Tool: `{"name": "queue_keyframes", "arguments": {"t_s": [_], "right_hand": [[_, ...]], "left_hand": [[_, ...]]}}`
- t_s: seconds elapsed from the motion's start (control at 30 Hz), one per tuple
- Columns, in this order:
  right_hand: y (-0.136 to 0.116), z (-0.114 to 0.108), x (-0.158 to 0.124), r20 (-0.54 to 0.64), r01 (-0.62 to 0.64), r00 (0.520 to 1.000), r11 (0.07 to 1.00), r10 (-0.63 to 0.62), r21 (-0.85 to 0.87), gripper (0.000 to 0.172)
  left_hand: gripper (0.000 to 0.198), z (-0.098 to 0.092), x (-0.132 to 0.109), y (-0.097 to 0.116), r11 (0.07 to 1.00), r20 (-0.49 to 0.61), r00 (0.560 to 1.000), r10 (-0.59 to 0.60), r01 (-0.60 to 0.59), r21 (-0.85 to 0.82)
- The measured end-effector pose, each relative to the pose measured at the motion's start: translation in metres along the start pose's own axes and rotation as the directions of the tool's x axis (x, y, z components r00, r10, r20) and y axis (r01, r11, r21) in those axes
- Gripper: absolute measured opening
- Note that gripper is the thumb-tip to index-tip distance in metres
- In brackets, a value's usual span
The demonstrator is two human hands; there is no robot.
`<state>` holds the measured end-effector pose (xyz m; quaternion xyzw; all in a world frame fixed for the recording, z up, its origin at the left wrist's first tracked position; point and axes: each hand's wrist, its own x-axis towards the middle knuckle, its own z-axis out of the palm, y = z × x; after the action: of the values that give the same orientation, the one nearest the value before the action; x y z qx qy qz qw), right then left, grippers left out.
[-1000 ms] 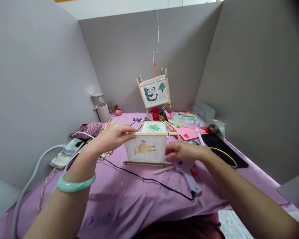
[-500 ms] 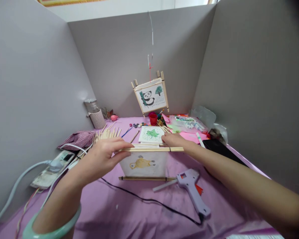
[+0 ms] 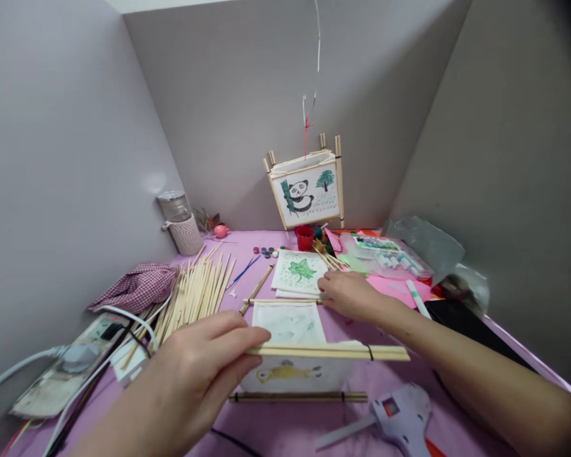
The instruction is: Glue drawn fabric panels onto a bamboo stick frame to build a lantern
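My left hand (image 3: 195, 374) is closed on the top stick rail (image 3: 328, 351) of a small paper lantern frame, whose front panel (image 3: 290, 374) shows a yellow animal. The frame stands upright on the purple cloth (image 3: 276, 431) with another stick (image 3: 299, 397) along its bottom edge. My right hand (image 3: 349, 295) reaches behind the frame, fingers curled on the edge of a white sheet with a green leaf painting (image 3: 299, 271). A second pale painted sheet (image 3: 288, 322) lies between the leaf sheet and the frame.
A finished panda lantern (image 3: 309, 190) hangs on a string at the back. A bundle of wooden sticks (image 3: 195, 295) lies left, a purple glue gun (image 3: 400, 416) front right. A jar (image 3: 181, 222), red cup (image 3: 305, 237), paint box (image 3: 385, 254), black tablet (image 3: 476, 333), checked cloth (image 3: 136, 287) and cables crowd the table.
The view has dropped closer to the table. My right hand has moved from the frame's right side to the leaf sheet behind it. My left hand keeps its hold on the top rail.
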<state>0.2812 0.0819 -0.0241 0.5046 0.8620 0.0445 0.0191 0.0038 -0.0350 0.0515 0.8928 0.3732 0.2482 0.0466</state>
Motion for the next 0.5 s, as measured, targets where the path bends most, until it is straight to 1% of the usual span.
{"name": "queue_keyframes", "arguments": {"t_s": [0.17, 0.3, 0.4, 0.5], "right_hand": [[-0.001, 0.007, 0.006, 0.007, 0.107, 0.994, 0.990, -0.108, 0.095, 0.017], [-0.001, 0.012, 0.007, 0.005, 0.132, 0.991, 0.980, -0.135, 0.147, 0.020], [-0.001, 0.012, 0.004, 0.024, 0.167, 0.984, 0.969, -0.174, 0.182, 0.020], [-0.001, 0.010, -0.002, 0.041, 0.146, 0.987, 0.975, -0.154, 0.167, 0.023]], "left_hand": [[0.029, 0.002, 0.000, -0.004, 0.999, 0.031, 0.999, 0.043, -0.042, -0.023], [0.029, 0.003, 0.002, -0.007, 0.997, 0.046, 0.996, 0.070, -0.068, -0.039], [0.032, 0.006, 0.001, -0.008, 0.994, 0.030, 0.995, 0.098, -0.096, -0.057], [0.033, 0.008, -0.002, -0.007, 0.994, 0.020, 0.995, 0.098, -0.097, -0.059]]}}
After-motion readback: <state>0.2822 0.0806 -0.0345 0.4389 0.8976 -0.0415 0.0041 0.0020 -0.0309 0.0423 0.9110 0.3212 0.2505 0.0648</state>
